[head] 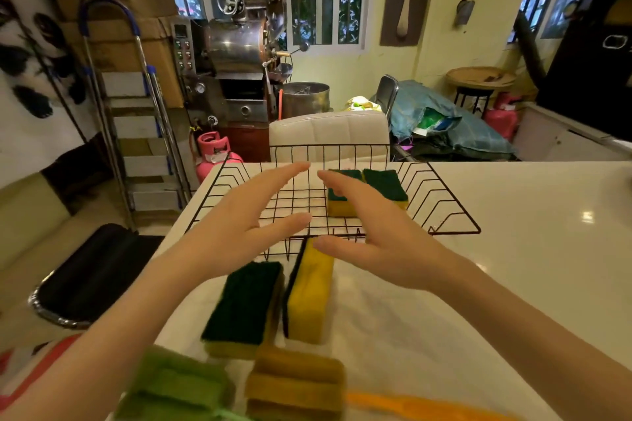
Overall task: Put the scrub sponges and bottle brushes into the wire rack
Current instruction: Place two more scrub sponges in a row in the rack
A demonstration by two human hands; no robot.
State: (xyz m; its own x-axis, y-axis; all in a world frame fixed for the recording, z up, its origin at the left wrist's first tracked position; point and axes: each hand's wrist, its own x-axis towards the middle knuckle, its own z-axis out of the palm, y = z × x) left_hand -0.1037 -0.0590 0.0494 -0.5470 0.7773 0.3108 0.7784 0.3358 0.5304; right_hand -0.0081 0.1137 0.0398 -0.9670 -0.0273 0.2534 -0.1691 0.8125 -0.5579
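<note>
A black wire rack (441, 202) stands on the white table and holds two green-and-yellow scrub sponges (384, 186) at its right side. My left hand (239, 229) and my right hand (372, 232) hover open over the rack's front edge, palms facing each other, holding nothing. In front of the rack lie a sponge with its green side up (244, 306) and a sponge on its edge showing yellow (309, 294). Nearest me are a green brush head (178, 386), an ochre brush head (297, 383) and an orange handle (420, 407), all blurred.
The white table (513, 249) extends to the right. A white padded chair back (328, 133) stands behind the rack. A black stool (92, 280) and a stepladder (136, 133) are at the left, a pink gas cylinder (215, 154) beyond.
</note>
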